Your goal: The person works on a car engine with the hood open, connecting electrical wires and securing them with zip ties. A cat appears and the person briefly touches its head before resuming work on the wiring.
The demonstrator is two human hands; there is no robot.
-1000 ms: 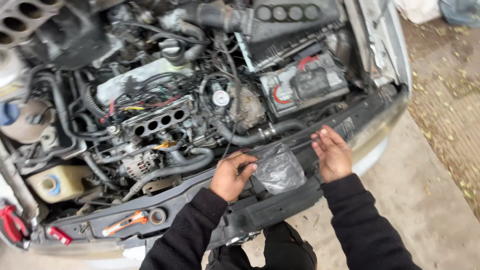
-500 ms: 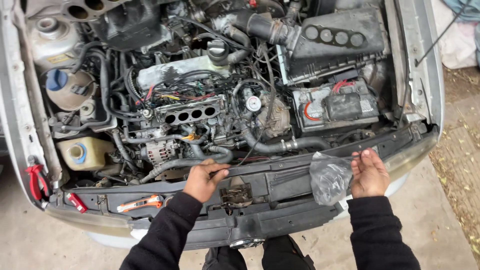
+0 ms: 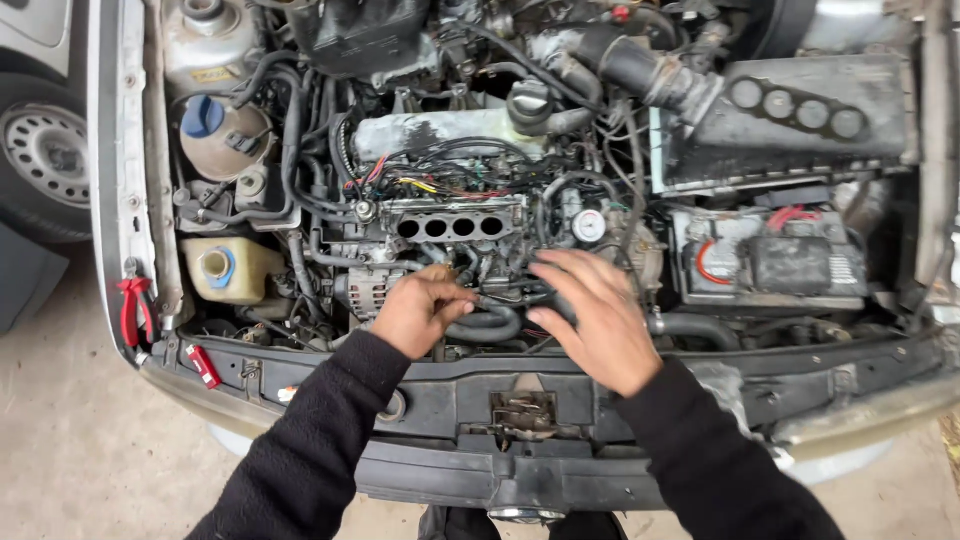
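Head view: left hand (image 3: 420, 312) pinches a small part beside the black coolant hose (image 3: 490, 325) below the intake ports (image 3: 450, 227) (fitting stage, apparently); right hand (image 3: 600, 320), fingers spread, hovers alongside; next needs finer seating.

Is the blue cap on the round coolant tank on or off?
On. The blue cap sits on top of the round translucent tank, covering its opening; whether it is tight, cannot tell.
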